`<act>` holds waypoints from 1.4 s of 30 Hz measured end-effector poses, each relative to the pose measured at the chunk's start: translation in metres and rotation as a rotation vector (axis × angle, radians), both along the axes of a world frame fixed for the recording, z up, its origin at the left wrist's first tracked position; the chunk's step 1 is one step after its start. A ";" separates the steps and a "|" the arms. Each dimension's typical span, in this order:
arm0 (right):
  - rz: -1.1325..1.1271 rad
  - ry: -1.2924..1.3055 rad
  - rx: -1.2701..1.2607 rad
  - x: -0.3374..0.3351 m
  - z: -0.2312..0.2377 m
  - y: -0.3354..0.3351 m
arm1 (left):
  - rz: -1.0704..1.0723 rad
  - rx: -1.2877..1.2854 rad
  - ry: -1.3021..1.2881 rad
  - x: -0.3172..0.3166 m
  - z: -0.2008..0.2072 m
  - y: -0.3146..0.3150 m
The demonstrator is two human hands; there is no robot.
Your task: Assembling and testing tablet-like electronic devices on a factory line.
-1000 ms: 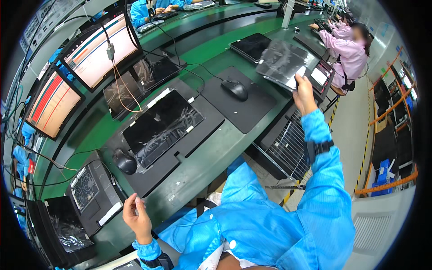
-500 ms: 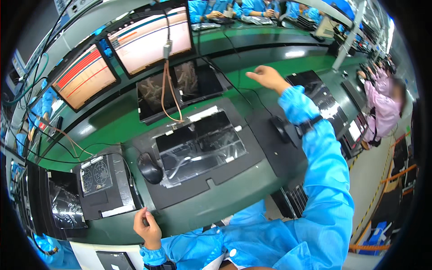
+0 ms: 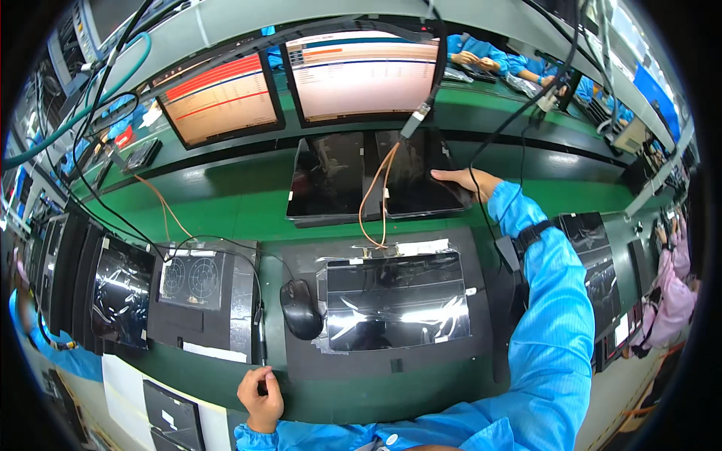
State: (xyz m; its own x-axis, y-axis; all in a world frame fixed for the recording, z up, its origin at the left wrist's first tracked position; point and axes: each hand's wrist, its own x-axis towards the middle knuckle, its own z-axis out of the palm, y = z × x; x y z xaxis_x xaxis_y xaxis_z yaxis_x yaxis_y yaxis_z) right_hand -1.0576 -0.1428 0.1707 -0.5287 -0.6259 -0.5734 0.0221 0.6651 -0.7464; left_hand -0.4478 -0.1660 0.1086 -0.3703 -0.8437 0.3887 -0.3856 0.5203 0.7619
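"Two bare hands in sight. Where to look for the right hand [image 3: 468,179]?"

"Just behind the mat [image 3: 480,331], toward its right end. Reaches there over the side edge of a dark screen panel [image 3: 417,197], laying the thumb [image 3: 444,176] on top."

"Gripping it?"

"Cannot tell. Can see only the thumb clearly, held out straight; cannot make out the other fingers past the edge."

"And the left hand [image 3: 261,400]?"

"Just off the mat's front left corner, with fingers loosely curled and the thumb close to the fingertips. Cannot tell about anything pinched between. Close to the fingertips, left of the mat, a thin black tool [image 3: 262,342]."

"What else to note around the mat?"

"On it, a film-covered panel [image 3: 397,301], with a black mouse [image 3: 301,310] to the left. Behind the mat, left of the dark screen panel, a second panel [image 3: 327,180]. Down to the mat's back edge, a copper-coloured cable [image 3: 364,208]. Farther back, two lit monitors [image 3: 366,75]. Left of the mat, a board with printed circles [image 3: 190,280]."
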 end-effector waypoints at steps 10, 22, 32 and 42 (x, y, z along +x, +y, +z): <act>-0.253 -0.528 -0.656 -0.016 -0.018 0.061 | -0.038 -0.116 0.024 -0.008 -0.001 -0.004; -0.941 -0.125 -1.058 0.013 -0.012 0.309 | -0.107 0.072 0.099 0.015 -0.025 -0.013; -1.324 -0.061 -1.324 0.098 -0.027 0.489 | 0.061 -0.116 0.134 0.123 -0.004 -0.133; -0.695 1.443 0.565 0.165 0.017 0.430 | 0.330 -0.332 -0.062 0.139 0.015 -0.187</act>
State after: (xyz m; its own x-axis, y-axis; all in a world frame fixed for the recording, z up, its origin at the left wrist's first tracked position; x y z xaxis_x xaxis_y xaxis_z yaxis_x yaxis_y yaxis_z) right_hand -0.8921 0.2874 0.1875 -0.8474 0.0303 0.5300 -0.0325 0.9935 -0.1089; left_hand -0.3084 -0.3533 0.1235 -0.1344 -0.7541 0.6429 -0.6104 0.5741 0.5457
